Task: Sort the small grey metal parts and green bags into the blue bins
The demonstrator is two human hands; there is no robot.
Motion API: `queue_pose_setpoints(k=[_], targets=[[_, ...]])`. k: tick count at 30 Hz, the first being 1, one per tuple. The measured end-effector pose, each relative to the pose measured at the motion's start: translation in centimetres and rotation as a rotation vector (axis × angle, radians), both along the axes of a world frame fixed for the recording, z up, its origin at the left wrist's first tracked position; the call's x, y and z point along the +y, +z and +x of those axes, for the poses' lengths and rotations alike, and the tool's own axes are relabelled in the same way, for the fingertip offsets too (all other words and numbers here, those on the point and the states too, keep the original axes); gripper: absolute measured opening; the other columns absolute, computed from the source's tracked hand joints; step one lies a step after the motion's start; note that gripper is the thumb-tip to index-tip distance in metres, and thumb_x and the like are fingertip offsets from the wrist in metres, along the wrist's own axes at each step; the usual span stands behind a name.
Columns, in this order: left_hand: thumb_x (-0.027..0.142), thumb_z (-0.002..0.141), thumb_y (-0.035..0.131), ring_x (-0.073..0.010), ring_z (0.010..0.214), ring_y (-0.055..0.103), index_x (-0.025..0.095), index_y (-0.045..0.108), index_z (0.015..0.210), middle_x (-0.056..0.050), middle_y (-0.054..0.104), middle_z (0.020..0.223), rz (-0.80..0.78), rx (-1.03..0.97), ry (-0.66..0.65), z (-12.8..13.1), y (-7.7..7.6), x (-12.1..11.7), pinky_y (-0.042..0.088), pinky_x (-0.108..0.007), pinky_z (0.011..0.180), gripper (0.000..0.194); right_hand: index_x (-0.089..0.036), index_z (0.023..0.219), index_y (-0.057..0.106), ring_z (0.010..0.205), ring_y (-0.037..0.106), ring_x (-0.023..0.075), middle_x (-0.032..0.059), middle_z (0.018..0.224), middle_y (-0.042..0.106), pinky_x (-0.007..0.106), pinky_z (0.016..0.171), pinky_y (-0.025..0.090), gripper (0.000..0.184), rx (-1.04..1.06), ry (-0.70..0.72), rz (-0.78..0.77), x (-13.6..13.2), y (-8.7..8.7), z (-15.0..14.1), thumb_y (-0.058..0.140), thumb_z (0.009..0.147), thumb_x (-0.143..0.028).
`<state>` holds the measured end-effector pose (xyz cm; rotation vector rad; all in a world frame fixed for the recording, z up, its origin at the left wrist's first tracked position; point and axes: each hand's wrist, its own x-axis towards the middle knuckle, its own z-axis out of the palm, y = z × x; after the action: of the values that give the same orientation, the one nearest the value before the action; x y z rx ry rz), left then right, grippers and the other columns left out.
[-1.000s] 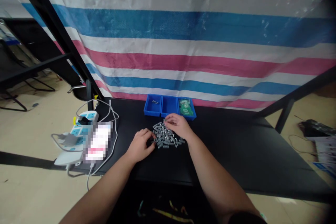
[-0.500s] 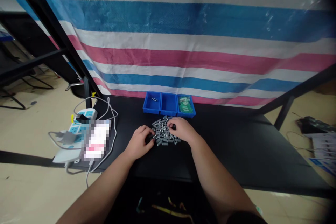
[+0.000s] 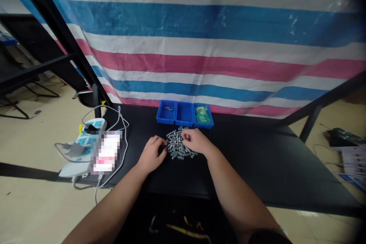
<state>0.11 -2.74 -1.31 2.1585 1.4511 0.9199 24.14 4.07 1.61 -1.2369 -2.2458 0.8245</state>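
Observation:
A pile of small grey and silver metal cylinders, perhaps bolts or sleeves [image 3: 177,148], lies on the black table between my hands. My left hand [image 3: 151,153] rests at the pile's left edge, its fingers curved and the thumb apart from them; no held piece shows. Over the pile's right side, my right hand [image 3: 196,141] has its fingertips drawn together against the pieces. Whatever they pinch is too small to make out. Just behind the pile stand three joined blue bins: the left bin [image 3: 166,121] contains a few small metal pieces, and the right bin [image 3: 203,125] has green-and-white packets.
On the table's left lie a white power strip [image 3: 73,167], looping cables and a blurred-out phone-like screen [image 3: 107,154]. A striped plastic sheet [image 3: 183,61] hangs behind the black table [image 3: 257,160]. Dark metal frame bars [image 3: 310,124] slant at both sides.
My right hand has shifted slightly left over the pile and its fingers have drawn closer together. My left hand has barely moved. The view has shifted a little.

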Motion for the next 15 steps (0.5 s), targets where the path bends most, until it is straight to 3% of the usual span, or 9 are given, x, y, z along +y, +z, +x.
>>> queue_pose_setpoints(k=[2,4,7,9,10,15], targets=[[0.017,0.089,0.056,-0.0247,0.100,0.057,0.023,0.061,0.100,-0.006,0.062,0.100,0.001,-0.005,-0.007,0.0,0.0,0.0,0.048,-0.042,0.093,0.014,-0.020,0.072,0.061,0.054,0.048,0.0104,-0.0058,0.057,0.053,0.022,0.055,0.035,0.006,0.080,-0.028,-0.038,0.4,-0.4,-0.6,0.060,0.075,-0.014],[0.017,0.088,0.056,-0.0248,0.100,0.057,0.022,0.061,0.100,-0.006,0.062,0.100,0.000,-0.008,-0.012,-0.1,0.0,0.0,0.048,-0.041,0.092,0.014,-0.020,0.082,0.065,0.060,0.056,0.0125,-0.0022,0.068,0.063,0.023,0.058,0.042,0.005,0.288,-0.088,-0.075,1.0,-0.8,-1.4,0.062,0.080,-0.022],[0.018,0.089,0.056,-0.0248,0.099,0.057,0.022,0.061,0.101,-0.006,0.062,0.099,-0.003,-0.011,-0.018,-0.1,0.1,0.0,0.048,-0.041,0.092,0.014,-0.024,0.121,0.061,0.081,0.067,0.0171,0.0061,0.103,0.072,0.028,0.069,0.053,0.041,0.604,-0.101,-0.159,1.7,-0.9,-2.7,0.068,0.082,-0.033],[0.018,0.089,0.056,-0.0249,0.100,0.057,0.022,0.061,0.102,-0.007,0.062,0.100,-0.007,-0.013,-0.021,-0.1,0.1,0.0,0.048,-0.041,0.093,0.014,-0.028,0.140,0.049,0.085,0.068,0.0177,0.0082,0.114,0.072,0.030,0.071,0.055,0.064,0.638,-0.081,-0.194,1.9,-0.8,-3.0,0.072,0.081,-0.034],[0.018,0.089,0.056,-0.0249,0.100,0.057,0.023,0.061,0.102,-0.007,0.062,0.100,-0.009,-0.014,-0.021,-0.1,0.1,0.0,0.048,-0.041,0.093,0.014,-0.027,0.141,0.049,0.082,0.067,0.0170,0.0082,0.113,0.072,0.029,0.069,0.054,0.065,0.605,-0.087,-0.184,1.8,-0.8,-3.0,0.072,0.081,-0.033],[0.019,0.089,0.057,-0.0245,0.099,0.058,0.023,0.062,0.099,-0.006,0.063,0.101,-0.012,-0.009,-0.021,-0.1,0.1,0.0,0.048,-0.041,0.093,0.012,-0.020,0.105,0.071,0.061,0.055,0.0122,0.0035,0.086,0.071,0.025,0.058,0.045,0.022,0.310,-0.163,0.006,1.0,-0.7,-1.1,0.064,0.086,-0.029]])
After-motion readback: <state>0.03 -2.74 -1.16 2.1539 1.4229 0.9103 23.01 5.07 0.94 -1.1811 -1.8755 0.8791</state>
